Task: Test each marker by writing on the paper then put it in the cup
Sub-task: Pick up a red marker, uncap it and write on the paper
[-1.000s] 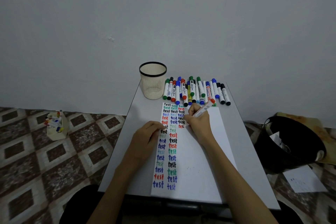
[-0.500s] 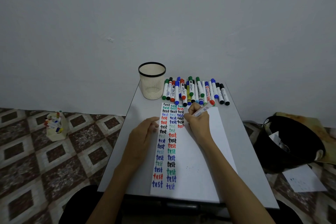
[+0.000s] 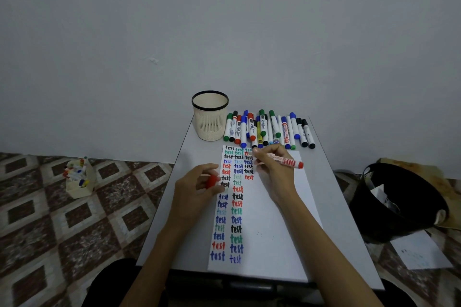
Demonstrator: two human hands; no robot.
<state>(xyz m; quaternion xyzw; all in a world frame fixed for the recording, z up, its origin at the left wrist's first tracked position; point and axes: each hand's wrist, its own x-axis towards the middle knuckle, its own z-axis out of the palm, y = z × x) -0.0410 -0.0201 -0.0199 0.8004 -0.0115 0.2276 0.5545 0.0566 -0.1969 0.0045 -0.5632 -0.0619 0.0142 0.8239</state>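
With the right hand point(image 3: 272, 168) clamped on the red marker point(image 3: 287, 161) and the left hand point(image 3: 195, 190) pinching its cap point(image 3: 212, 181), a dragging palm risked smearing fresh ink on the paper point(image 3: 269, 222).

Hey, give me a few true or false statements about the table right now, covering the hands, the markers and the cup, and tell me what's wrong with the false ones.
1. The right hand grips a red marker over the paper. True.
2. The left hand lies flat and empty. False: it pinches a red cap.
3. Several markers stand in the cup. False: none shows above its rim; the other markers lie in a row on the table beside it.
4. The paper carries columns of the word "test" in several colours. True.
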